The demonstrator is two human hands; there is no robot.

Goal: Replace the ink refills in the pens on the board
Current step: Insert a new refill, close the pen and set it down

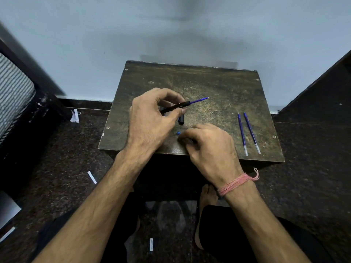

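My left hand (152, 118) grips a black pen barrel (175, 107) above the dark wooden board (224, 88). A blue refill (199, 100) sticks out of the barrel's open end, its tip pointing right and away. My right hand (207, 145) rests on the board near its front edge, fingers curled down onto a small part that I cannot make out. A small blue piece (178, 133) lies just left of those fingertips. Another black pen part (181, 119) lies on the board under my left hand. Two blue refills (247, 133) lie side by side at the board's right.
The board sits on a low stand against a pale wall (171, 35). Dark furniture flanks it at left (28, 111) and right (322, 92). Paper scraps (92, 177) lie on the dark speckled floor. My bare foot (206, 198) shows below the board.
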